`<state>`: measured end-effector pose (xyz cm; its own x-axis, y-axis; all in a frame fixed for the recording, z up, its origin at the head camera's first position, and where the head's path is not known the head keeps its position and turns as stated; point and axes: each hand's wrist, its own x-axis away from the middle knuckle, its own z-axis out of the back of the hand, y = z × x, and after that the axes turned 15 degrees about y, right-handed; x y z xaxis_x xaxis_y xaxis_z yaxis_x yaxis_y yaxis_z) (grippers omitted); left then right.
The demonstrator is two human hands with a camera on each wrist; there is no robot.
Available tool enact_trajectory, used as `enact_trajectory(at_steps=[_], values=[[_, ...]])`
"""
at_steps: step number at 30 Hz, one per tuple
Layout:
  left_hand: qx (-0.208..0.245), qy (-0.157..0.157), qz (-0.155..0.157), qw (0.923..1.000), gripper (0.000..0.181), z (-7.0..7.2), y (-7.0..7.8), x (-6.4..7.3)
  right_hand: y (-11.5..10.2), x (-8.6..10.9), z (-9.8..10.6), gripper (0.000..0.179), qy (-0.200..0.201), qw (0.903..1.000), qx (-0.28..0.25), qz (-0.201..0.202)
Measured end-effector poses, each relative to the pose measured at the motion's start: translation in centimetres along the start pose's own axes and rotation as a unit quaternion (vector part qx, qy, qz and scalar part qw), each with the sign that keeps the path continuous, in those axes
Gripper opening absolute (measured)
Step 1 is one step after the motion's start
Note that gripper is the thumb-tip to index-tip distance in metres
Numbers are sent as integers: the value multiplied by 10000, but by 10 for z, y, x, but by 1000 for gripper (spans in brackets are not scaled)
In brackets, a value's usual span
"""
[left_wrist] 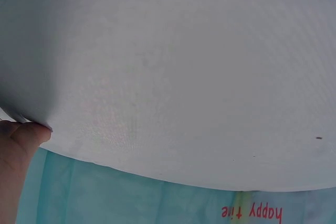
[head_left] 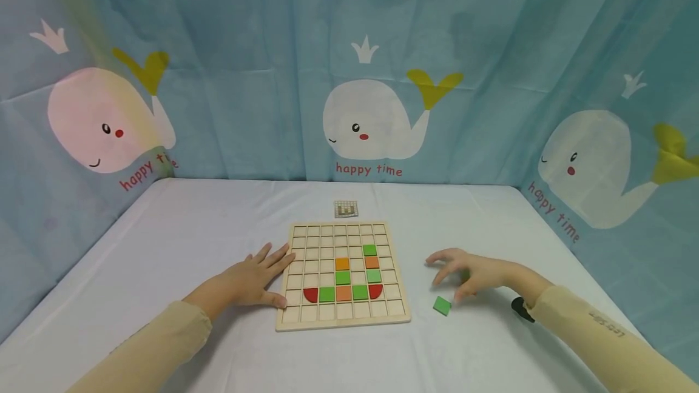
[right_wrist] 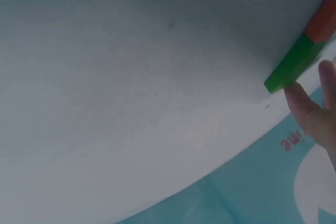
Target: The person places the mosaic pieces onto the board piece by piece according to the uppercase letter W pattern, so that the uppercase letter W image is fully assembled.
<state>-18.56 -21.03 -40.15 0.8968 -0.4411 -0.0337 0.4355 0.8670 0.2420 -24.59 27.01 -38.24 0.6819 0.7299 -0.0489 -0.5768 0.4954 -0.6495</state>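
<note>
My left hand point(head_left: 253, 278) lies spread with straight fingers over the left edge of a wooden grid board point(head_left: 314, 315). On the board sit several coloured tiles: green squares such as the upper green tile point(head_left: 369, 250), an orange tile point(head_left: 341, 264), and two red rounded pieces, one being the left red piece point(head_left: 310, 295). Right of the board my right hand point(head_left: 472, 273) hovers low, fingers spread and slightly bent. A loose green tile point(head_left: 442, 305) lies near its thumb, and more green shows behind its fingers. In the right wrist view a fingertip overlaps a green piece point(right_wrist: 291, 66) beside an orange-red piece point(right_wrist: 321, 22).
A small card with a grid pattern point(head_left: 346, 209) lies behind the board. White cloth point(head_left: 218, 217) covers the table, and a blue whale-print curtain point(head_left: 246, 126) stands around its back and sides. A black object point(head_left: 522, 309) shows by the right sleeve.
</note>
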Motion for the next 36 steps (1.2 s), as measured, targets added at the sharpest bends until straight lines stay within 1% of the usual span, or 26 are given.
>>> enact_trajectory(at_steps=[4, 10, 15, 26, 33, 36], values=[[3, 7, 6, 10000, 104, 0, 0, 0, 0, -3, -5, 34, -163, 9998, -4, 122], [9, 26, 45, 10000, 104, 2, 0, 2, -2, -4, -9, 31, -384, 9992, -128, 19], [27, 39, 72, 10000, 104, 3, -1, 2, -3, -4, -11, 25, -393, 9992, -73, -47], [3, 7, 46, 10000, 104, 3, 0, 0, -4, -3, -10, 17, -373, 9982, -25, -468], [9, 9, 48, 10000, 103, 2, 1, 1, -7, -4, -7, 17, -417, 9968, -49, -685], [13, 5, 41, 10000, 103, 2, 3, 1, -11, -5, -5, 18, -374, 9955, -58, -870]])
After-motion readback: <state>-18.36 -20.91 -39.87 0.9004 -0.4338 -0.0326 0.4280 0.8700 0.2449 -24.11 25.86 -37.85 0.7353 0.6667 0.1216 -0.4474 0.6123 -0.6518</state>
